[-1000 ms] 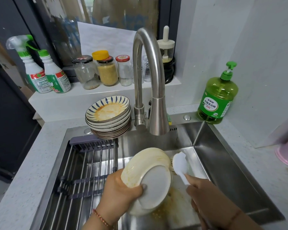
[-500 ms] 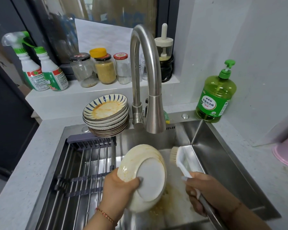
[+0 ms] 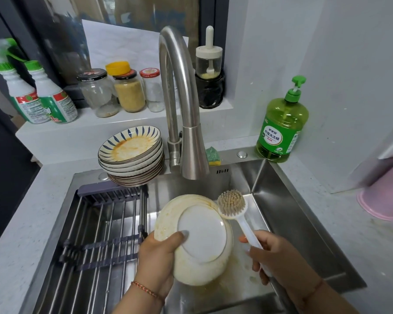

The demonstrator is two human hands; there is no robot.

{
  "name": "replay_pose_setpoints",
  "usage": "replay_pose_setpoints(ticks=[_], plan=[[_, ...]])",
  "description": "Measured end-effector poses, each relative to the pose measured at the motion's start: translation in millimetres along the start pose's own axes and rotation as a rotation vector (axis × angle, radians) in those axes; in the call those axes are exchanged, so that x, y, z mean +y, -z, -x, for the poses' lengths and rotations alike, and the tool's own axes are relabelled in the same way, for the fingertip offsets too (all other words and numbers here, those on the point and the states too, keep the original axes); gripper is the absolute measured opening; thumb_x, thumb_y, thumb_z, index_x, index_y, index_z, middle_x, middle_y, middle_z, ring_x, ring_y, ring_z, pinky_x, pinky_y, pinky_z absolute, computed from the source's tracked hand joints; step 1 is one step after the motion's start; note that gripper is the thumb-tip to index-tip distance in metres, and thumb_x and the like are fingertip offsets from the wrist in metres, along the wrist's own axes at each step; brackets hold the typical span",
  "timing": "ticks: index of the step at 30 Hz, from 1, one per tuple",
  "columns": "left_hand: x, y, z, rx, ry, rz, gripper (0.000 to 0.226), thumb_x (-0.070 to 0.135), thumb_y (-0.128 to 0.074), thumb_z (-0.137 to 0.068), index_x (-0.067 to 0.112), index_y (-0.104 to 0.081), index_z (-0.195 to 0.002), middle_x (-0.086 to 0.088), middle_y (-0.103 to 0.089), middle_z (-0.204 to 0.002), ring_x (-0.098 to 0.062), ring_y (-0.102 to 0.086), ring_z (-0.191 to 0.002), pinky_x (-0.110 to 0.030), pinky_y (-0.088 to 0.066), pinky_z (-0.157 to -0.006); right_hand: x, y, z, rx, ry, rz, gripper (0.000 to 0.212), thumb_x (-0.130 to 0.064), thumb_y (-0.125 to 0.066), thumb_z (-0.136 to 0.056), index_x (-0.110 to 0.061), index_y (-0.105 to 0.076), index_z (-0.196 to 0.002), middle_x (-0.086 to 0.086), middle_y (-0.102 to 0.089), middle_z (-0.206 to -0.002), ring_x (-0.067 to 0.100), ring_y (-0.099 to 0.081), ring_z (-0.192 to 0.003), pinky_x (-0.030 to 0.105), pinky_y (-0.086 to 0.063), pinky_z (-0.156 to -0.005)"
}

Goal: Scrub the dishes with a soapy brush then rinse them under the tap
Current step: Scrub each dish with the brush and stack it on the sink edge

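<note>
Two hands are seen over the steel sink (image 3: 293, 214), both occupied. A cream plate (image 3: 197, 241) is gripped by the left hand (image 3: 159, 259): thumb curled over the flat white underside, remaining fingers hidden behind the plate. The plate is held tilted, underside toward the camera, below and in front of the tap (image 3: 182, 105); its rim is smeared with orange-yellow residue. The white plastic handle of a dish brush (image 3: 233, 203) is clasped by the right hand (image 3: 270, 259), fingers wrapped round it. The round brush head is turned bristles-up, beige and stubby, just touching the plate's upper right edge. The handle's lower end is covered by the hand.

Left of the tap, a stack of ribbed plates (image 3: 132, 159) is set on the sink edge; blue-striped rim, orange stain on the top one. Below that stack, a rack of metal rods (image 3: 104, 232) is laid across the sink. Right of the tap, a green translucent soap pump bottle (image 3: 281, 128) is stood on the speckled counter. A yellow-green sponge (image 3: 212, 156) is partly hidden behind the spout. Behind the tap, glass jars (image 3: 127, 91) and two spray bottles (image 3: 43, 96) are lined on a ledge; the leftmost is blurred. A pink object (image 3: 386, 196) is cut off at the right edge. No water stream can be made out.
</note>
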State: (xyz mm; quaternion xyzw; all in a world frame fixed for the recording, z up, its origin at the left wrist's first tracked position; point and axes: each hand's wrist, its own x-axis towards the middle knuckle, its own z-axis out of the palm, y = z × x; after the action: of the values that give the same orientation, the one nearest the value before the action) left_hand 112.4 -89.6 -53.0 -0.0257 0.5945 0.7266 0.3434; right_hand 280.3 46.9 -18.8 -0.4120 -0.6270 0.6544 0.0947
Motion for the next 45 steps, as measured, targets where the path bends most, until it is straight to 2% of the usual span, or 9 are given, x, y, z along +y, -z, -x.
replay_pose_setpoints(ticks=[6, 16, 23, 27, 32, 35, 37, 39, 45], plan=[[-5, -15, 1, 0.002, 0.032, 0.015, 0.03, -0.01, -0.069, -0.073, -0.005, -0.066, -0.103, -0.023, -0.072, -0.095, -0.04, -0.068, -0.089, -0.047, -0.055, -0.077, -3, 12, 2, 0.073, 0.107, 0.174, 0.013, -0.013, -0.068, -0.078, -0.012, -0.067, -0.091, -0.002, -0.052, -0.046, 0.003, -0.041, -0.032, 0.021, -0.036, -0.034], [-2, -19, 5, 0.008, -0.132, -0.268, 0.049, 0.014, -0.082, -0.043, 0.004, -0.07, -0.09, -0.014, -0.075, -0.085, -0.032, -0.071, -0.081, -0.042, -0.058, -0.071, 2, 20, -8, 0.043, 0.093, 0.224, 0.007, -0.008, -0.063, -0.086, -0.013, -0.066, -0.089, 0.0, -0.053, -0.048, 0.005, -0.042, -0.031, 0.018, -0.033, -0.035], [49, -5, 26, -0.014, -0.578, -0.923, 0.031, 0.021, -0.085, -0.058, 0.034, -0.057, -0.064, 0.011, -0.063, -0.059, -0.003, -0.063, -0.063, -0.014, -0.046, -0.049, 4, 16, -21, 0.035, -0.034, -0.004, 0.018, -0.001, -0.046, -0.094, 0.003, -0.064, -0.091, 0.015, -0.058, -0.058, 0.024, -0.045, -0.045, 0.022, -0.033, -0.035], [74, 26, 38, -0.068, -0.893, -1.242, 0.014, 0.032, -0.066, -0.057, 0.025, -0.058, -0.066, 0.008, -0.056, -0.057, -0.006, -0.054, -0.054, -0.012, -0.032, -0.043, 6, 15, -22, -0.093, -0.172, -0.171, 0.024, 0.002, -0.039, -0.094, 0.008, -0.062, -0.101, 0.026, -0.059, -0.065, 0.03, -0.051, -0.05, 0.028, -0.04, -0.042], [117, 59, 46, -0.111, -1.208, -1.474, 0.016, 0.033, -0.057, -0.07, 0.025, -0.068, -0.076, 0.012, -0.067, -0.072, -0.01, -0.06, -0.059, -0.019, -0.043, -0.052, -3, 3, -20, -0.28, -0.34, -0.344, 0.049, -0.013, -0.069, -0.061, 0.007, -0.063, -0.105, 0.027, -0.055, -0.069, 0.037, -0.054, -0.059, 0.041, -0.044, -0.055], [144, 64, 36, -0.063, -1.321, -1.543, 0.018, 0.031, -0.055, -0.077, 0.021, -0.07, -0.079, 0.006, -0.072, -0.081, -0.014, -0.066, -0.064, -0.023, -0.051, -0.053, -4, -8, -20, -0.313, -0.394, -0.44, 0.056, -0.002, -0.075, -0.061, 0.007, -0.06, -0.114, 0.027, -0.055, -0.072, 0.038, -0.055, -0.06, 0.042, -0.046, -0.056], [159, 64, 19, -0.023, -1.363, -1.601, 0.005, 0.022, -0.065, -0.076, 0.021, -0.064, -0.08, 0.002, -0.071, -0.078, -0.02, -0.066, -0.06, -0.029, -0.054, -0.048, -6, -15, -21, -0.339, -0.364, -0.458, 0.075, -0.004, -0.087, -0.038, 0.007, -0.062, -0.109, 0.028, -0.056, -0.074, 0.039, -0.055, -0.062, 0.044, -0.045, -0.058], [171, 64, -2, -0.006, -1.316, -1.657, 0.021, 0.009, -0.08, -0.068, 0.015, -0.064, -0.078, -0.001, -0.069, -0.076, -0.024, -0.063, -0.057, -0.033, -0.052, -0.044, -8, -21, -21, -0.371, -0.317, -0.513, 0.091, -0.01, -0.094, -0.012, 0.007, -0.066, -0.097, 0.027, -0.055, -0.072, 0.039, -0.054, -0.063, 0.045, -0.042, -0.063], [193, 49, -65, -0.034, -1.262, -1.761, 0.021, 0.01, -0.082, -0.07, 0.008, -0.063, -0.077, -0.007, -0.062, -0.07, -0.029, -0.058, -0.052, -0.032, -0.049, -0.043, -20, -29, -11, -0.381, -0.174, -0.431, 0.08, -0.026, -0.093, -0.027, 0.002, -0.068, -0.097, 0.028, -0.057, -0.069, 0.035, -0.057, -0.061, 0.041, -0.043, -0.062]])
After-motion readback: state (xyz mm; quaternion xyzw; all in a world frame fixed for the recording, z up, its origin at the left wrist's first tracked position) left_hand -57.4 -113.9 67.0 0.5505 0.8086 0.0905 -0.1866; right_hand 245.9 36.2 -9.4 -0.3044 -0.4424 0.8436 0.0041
